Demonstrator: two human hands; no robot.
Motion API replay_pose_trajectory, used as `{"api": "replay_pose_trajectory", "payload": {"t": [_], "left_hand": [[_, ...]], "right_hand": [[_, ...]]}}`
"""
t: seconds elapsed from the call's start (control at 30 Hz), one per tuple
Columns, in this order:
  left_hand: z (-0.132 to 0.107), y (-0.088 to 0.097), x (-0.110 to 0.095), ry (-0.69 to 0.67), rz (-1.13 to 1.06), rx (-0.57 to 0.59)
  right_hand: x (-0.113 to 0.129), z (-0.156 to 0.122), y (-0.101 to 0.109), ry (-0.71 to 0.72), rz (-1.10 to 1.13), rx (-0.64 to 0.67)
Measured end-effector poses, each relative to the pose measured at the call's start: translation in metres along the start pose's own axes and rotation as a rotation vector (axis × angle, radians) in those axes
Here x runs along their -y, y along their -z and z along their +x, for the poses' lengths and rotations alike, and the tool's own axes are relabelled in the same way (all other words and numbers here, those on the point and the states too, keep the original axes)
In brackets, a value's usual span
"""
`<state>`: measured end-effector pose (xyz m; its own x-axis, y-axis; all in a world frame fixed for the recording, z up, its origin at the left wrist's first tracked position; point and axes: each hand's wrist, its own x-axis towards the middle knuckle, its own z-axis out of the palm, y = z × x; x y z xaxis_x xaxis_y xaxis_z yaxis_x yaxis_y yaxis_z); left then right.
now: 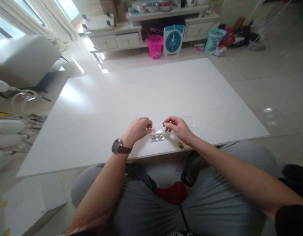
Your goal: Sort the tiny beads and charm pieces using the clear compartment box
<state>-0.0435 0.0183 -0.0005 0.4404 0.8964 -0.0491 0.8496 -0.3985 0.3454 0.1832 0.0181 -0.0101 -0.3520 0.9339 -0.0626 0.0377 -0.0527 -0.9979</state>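
Note:
A small clear plastic box (156,140) stands near the front edge of the white table, with silvery rings (152,137) in one compartment, golden rings (160,136) in the other, and something orange at the back left. At the box's left side my left hand (140,127) is curled, its fingertips against the box. My right hand (178,128) hovers just right of the box, thumb and fingers drawn into a pinch; anything between them is too small to make out. Behind it lies a flat clear plastic piece (189,122). A yellow cartoon figure (181,145) lies below my right wrist.
The white table (112,98) spans the space before my knees. Beyond it on the floor are a pink basket (155,47), a blue fan (173,40) and a turquoise basket (214,41). A white cabinet (128,40) runs along the back, and a grey sofa (23,59) stands left.

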Motion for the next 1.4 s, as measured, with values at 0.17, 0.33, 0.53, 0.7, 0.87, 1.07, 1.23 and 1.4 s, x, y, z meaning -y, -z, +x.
{"api": "replay_pose_trajectory", "payload": {"t": [0.17, 0.33, 0.53, 0.7, 0.87, 1.07, 1.23, 1.4], "left_hand": [[-0.001, -0.005, 0.003, 0.058, -0.08, -0.057], [0.0, -0.014, 0.002, 0.103, -0.14, -0.029], [0.001, -0.014, 0.002, 0.142, -0.176, -0.016], [0.001, -0.012, -0.001, 0.156, -0.196, -0.001], [0.002, -0.011, -0.002, 0.164, -0.209, 0.019], [0.0, 0.0, 0.0, 0.176, -0.204, 0.004], [-0.007, 0.019, 0.015, 0.312, -0.198, -0.029], [-0.016, 0.031, 0.04, 0.438, -0.08, -0.008]], "right_hand": [[-0.004, 0.001, 0.0, -0.005, -0.006, -0.011], [-0.002, 0.0, -0.002, 0.0, -0.004, 0.01], [0.003, -0.002, -0.003, 0.01, -0.012, 0.009], [0.005, -0.003, -0.005, 0.009, -0.034, 0.018], [0.007, -0.006, -0.006, 0.012, -0.06, 0.016], [0.015, -0.011, -0.006, 0.102, -0.248, 0.003], [0.015, -0.012, 0.004, 0.279, -0.764, 0.094], [-0.001, -0.014, 0.013, 0.25, -1.156, 0.285]]}}
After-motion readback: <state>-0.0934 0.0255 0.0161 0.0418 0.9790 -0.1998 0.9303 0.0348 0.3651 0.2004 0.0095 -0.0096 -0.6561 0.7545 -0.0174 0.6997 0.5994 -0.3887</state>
